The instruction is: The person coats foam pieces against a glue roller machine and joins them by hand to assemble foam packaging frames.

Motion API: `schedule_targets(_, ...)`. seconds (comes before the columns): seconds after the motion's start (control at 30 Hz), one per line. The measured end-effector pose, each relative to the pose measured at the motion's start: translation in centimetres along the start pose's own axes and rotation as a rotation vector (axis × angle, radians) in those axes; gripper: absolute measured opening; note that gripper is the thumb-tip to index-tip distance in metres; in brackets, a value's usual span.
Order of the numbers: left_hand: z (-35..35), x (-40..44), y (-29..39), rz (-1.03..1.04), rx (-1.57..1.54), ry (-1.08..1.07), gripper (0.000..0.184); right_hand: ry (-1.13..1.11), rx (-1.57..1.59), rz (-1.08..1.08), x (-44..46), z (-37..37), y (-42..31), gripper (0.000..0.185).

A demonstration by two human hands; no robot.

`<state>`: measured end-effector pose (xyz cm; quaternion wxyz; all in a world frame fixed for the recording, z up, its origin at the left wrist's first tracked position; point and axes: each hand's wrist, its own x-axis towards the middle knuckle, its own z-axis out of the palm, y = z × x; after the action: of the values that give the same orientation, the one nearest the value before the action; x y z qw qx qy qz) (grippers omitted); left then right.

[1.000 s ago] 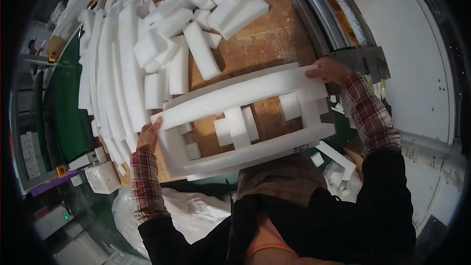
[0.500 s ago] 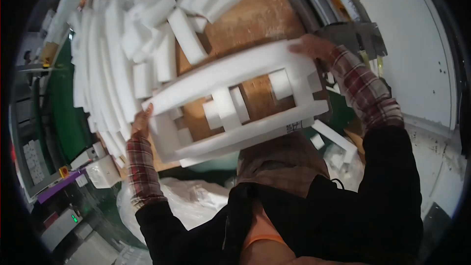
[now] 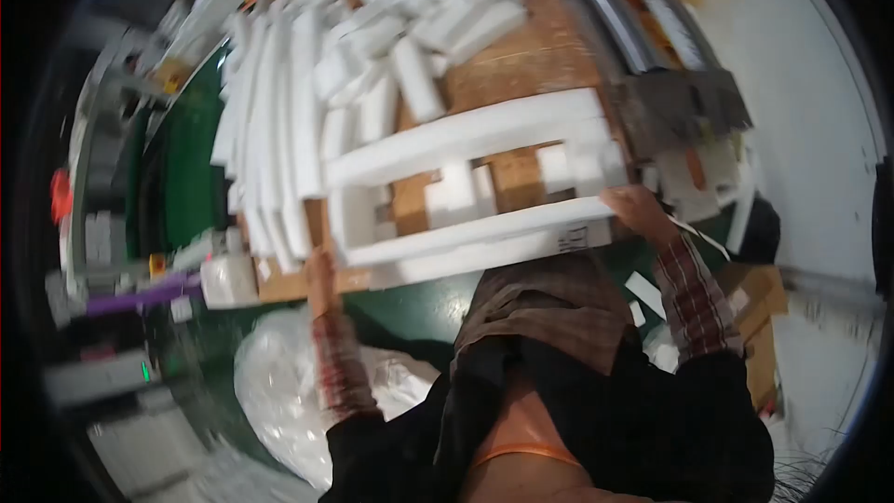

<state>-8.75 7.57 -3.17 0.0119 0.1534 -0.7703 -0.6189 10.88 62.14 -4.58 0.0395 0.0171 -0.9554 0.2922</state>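
Note:
A white foam frame (image 3: 484,227) lies on the brown worktop, with long rails at front and back and shorter blocks across its middle. Printed dark marks show on the front face near its right end. My right hand (image 3: 643,214) grips the front right corner of the frame, fingertips on top of the rail. Close by the front left corner is my left hand (image 3: 322,281), smeared by motion; whether it touches the foam I cannot make out.
Long white foam strips (image 3: 277,130) lie side by side at the left of the brown worktop (image 3: 521,47). Loose foam blocks (image 3: 419,79) are heaped behind the frame. A clear plastic bag (image 3: 289,391) sits below on the green floor, and a cardboard box (image 3: 756,303) stands at right.
My right hand has moved from the frame's back right corner to its front right corner. My left hand has slid down to the front left. The camera view has shifted.

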Motion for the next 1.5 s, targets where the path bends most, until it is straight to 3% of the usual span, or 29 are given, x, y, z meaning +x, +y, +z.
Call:
schedule_targets(0.03,0.4,-1.0,-1.3,-0.014,-0.053,-0.002,0.042,-0.027,0.060,0.011,-0.1,1.2,0.6,0.022)
schedule_targets(0.1,1.6,-2.8,-3.3,-0.017,-0.152,0.019,0.041,0.179,-0.144,-0.297,-0.2,2.1,1.8,0.026)
schedule_targets(0.13,2.2,-3.5,-3.7,-0.011,-0.201,0.026,0.041,0.163,-0.099,-0.369,0.9,2.2,-0.4,0.026)
schedule_targets(0.27,4.5,-4.9,-3.0,-0.023,-0.274,0.109,0.047,-0.173,0.678,0.752,1.2,-3.4,-5.8,0.039)
schedule_targets(0.37,6.1,-5.5,-1.2,-0.004,-0.313,0.252,0.047,-0.212,0.719,0.760,0.1,-2.0,-3.1,0.038)
schedule_targets(0.47,7.2,-4.8,-0.7,-0.103,-0.219,0.281,0.045,-0.139,0.776,0.900,1.0,-2.8,-6.2,0.038)
schedule_targets(0.53,8.4,-4.6,-0.6,-0.076,-0.379,0.370,0.044,-0.111,0.821,0.865,0.6,-2.5,-5.7,0.039)
schedule_targets(0.7,9.4,-4.4,-0.9,0.015,-0.479,0.416,0.036,-0.070,0.817,0.853,0.3,-2.0,-6.0,0.039)
schedule_targets(1.1,9.8,-3.8,-2.6,-0.057,-0.563,0.495,0.036,-0.162,0.713,0.893,0.8,-1.6,-5.7,0.044)
schedule_targets(1.23,9.4,-3.2,-3.7,0.016,-0.547,0.489,0.037,-0.220,0.618,0.847,0.9,-1.9,-4.7,0.045)
schedule_targets(1.37,9.2,-3.7,-1.9,-0.070,-0.478,0.442,0.037,-0.193,-0.069,0.444,2.8,-3.3,-7.4,0.050)
schedule_targets(1.43,9.2,-3.9,-1.6,-0.069,-0.495,0.467,0.037,0.144,-0.323,-0.084,4.6,-0.9,-10.1,0.056)
schedule_targets(1.5,9.2,-3.8,-1.3,-0.065,-0.505,0.466,0.037,-0.099,-0.158,-0.086,7.0,2.4,-15.3,0.052)
